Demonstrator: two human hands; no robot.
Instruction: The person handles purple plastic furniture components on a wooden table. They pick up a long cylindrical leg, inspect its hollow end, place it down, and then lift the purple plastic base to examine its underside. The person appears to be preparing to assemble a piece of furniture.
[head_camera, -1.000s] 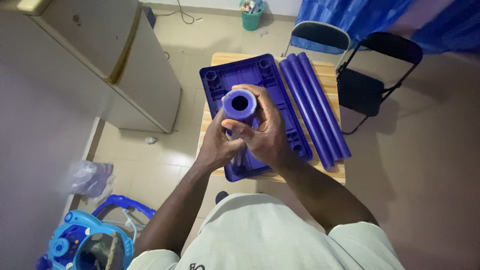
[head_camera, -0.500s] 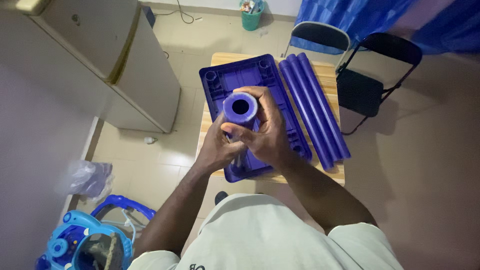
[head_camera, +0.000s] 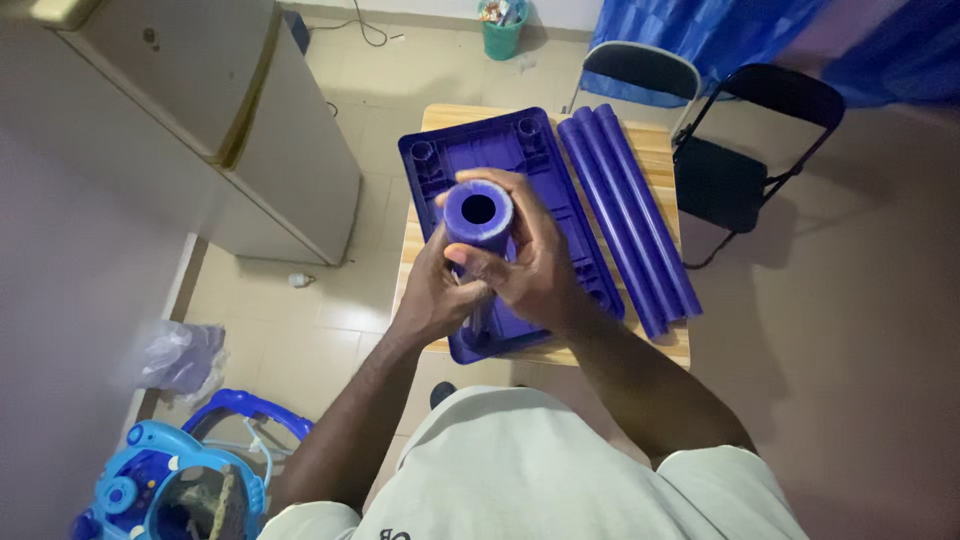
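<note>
Tube (head_camera: 478, 212) stands on end over the base (head_camera: 540, 170), at 12 o'clock from you; both hands, left (head_camera: 432, 292) and right (head_camera: 530, 262), grip closed around it. Risk: tilt it, and it may jam or roll toward spare tubes (head_camera: 630, 210) on the bench (head_camera: 655, 150).

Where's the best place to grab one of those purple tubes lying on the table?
Grip a purple tube around its middle, coming from above or the chair side: the tubes lie flat, side by side, and the outermost one's right flank is free, while the purple tray blocks the left.
</note>
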